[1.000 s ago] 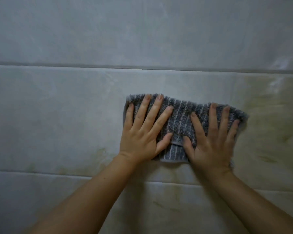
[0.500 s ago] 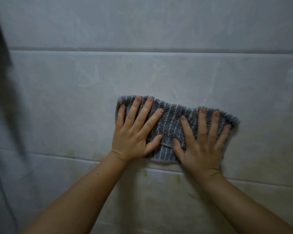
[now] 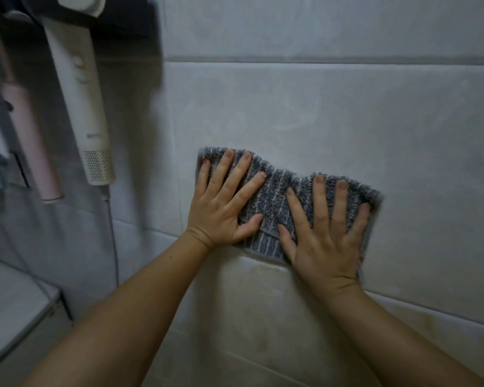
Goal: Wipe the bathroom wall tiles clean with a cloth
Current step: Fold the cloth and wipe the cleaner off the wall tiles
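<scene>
Cloth comes first: one grey terry cloth with pale stripes lies flat on the pale grey glazed wall tiles, with its lower edge at a horizontal grout line. Two hands press it to the wall. The left hand covers its left end and the right hand its right end. Both are spread wide with straight fingers, so neither closes round the fabric.

That is the first risk. Only palm pressure holds the cloth, so if a palm lifts, it could slide out and drop. Its top edge already dips between the hands, and pushing them together would likely bunch it and leave streaks. The tile below carries one patch of brownish staining, which a soiled cloth might smear rather than lift.

To the left hang one white plastic hairdryer with one thin cord, and one pink wand-shaped appliance, both under one black wall holder. A stroke carried well to the left could knock them or snag the cord. One white ledge sits at near left.
</scene>
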`<state>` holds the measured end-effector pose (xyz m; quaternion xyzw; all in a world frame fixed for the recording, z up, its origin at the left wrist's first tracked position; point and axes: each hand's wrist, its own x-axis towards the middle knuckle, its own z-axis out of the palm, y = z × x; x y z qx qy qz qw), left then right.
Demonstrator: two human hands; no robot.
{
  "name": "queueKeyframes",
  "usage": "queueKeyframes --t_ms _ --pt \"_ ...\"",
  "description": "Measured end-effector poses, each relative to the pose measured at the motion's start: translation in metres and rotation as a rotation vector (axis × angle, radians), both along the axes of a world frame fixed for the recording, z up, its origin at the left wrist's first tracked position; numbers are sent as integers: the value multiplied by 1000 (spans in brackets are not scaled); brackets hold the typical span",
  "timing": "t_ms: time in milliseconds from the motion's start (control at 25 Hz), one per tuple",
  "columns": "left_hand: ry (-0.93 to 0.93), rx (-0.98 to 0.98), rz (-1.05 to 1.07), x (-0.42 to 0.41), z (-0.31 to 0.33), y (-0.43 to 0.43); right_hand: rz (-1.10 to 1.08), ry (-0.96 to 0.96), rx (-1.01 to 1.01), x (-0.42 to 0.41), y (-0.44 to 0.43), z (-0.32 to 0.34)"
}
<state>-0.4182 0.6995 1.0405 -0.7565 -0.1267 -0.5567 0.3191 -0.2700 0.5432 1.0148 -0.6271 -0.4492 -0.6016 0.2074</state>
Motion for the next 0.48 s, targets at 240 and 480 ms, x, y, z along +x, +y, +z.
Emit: queueKeyframes --t_ms 240,480 --pt "-21 10 9 -30 -22 38 48 -48 -54 -29 32 -11" --pt "-38 -36 5 -28 -45 33 43 -114 -143 -23 22 -19"
